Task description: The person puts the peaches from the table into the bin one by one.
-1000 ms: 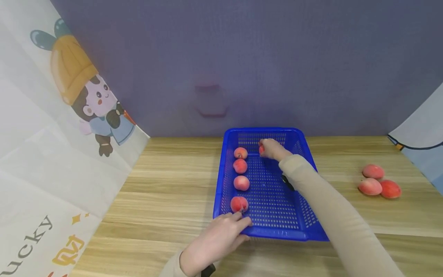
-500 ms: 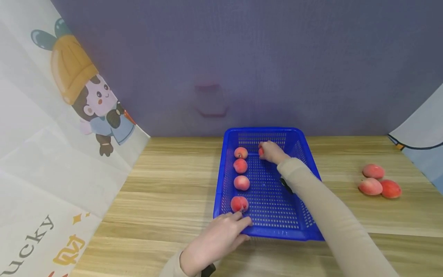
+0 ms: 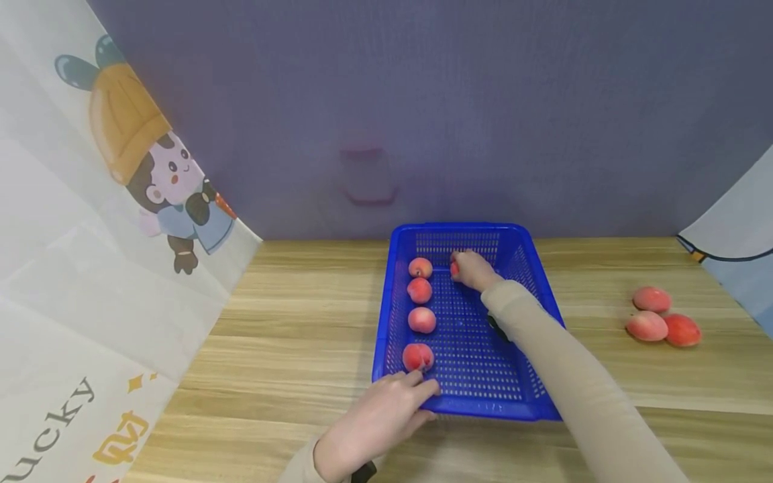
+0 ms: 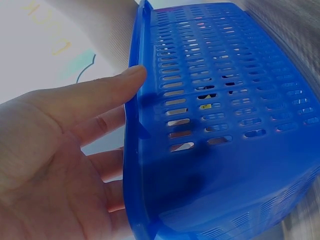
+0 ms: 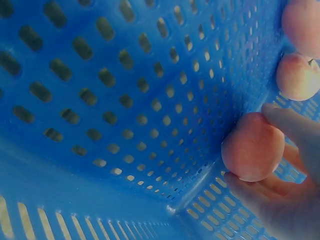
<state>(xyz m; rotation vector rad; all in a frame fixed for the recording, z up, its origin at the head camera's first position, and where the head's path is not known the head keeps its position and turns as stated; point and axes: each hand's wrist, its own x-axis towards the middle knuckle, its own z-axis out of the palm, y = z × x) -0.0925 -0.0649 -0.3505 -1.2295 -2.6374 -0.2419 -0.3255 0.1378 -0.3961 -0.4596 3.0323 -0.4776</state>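
Shift since the earlier frames: right-hand grip [image 3: 475, 270] and the round, red-and-pink peach [image 5: 252, 147] it held had come slightly towards the near side; the left-hand grip [image 3: 383, 412] and the other fruit had kept their places.
Right-hand grip: thumb and fingers were curled round the peach, which showed between their tips in the right wrist view.
Held peach: inside the deep-blue, rectangular, perforated plastic basket [image 3: 483, 406], near its far wall and to the right of the farthest fruit in the row; whether it touched the basket could not be told.
Left-hand grip: it held the near rim at the left corner, thumb outside and fingers behind the rim, just beside the nearest fruit of the row.
Row in basket: four round, red-and-pink peaches [image 3: 421, 320] lay along the left wall, the far two closest together.
Cluster on worktop: three rosy, oval-looking peaches [image 3: 655, 326] lay close together on the pale, wood-grained worktop [image 3: 302, 322], well apart from the basket on its right.
Sleeves: both forearms wore cream cloth sleeves [image 3: 561, 352].
Surround: a plain blue-grey panel [image 3: 483, 121] stood behind; a white printed sheet [image 3: 54, 201], bearing a cartoon figure in an orange hat, stood at left.
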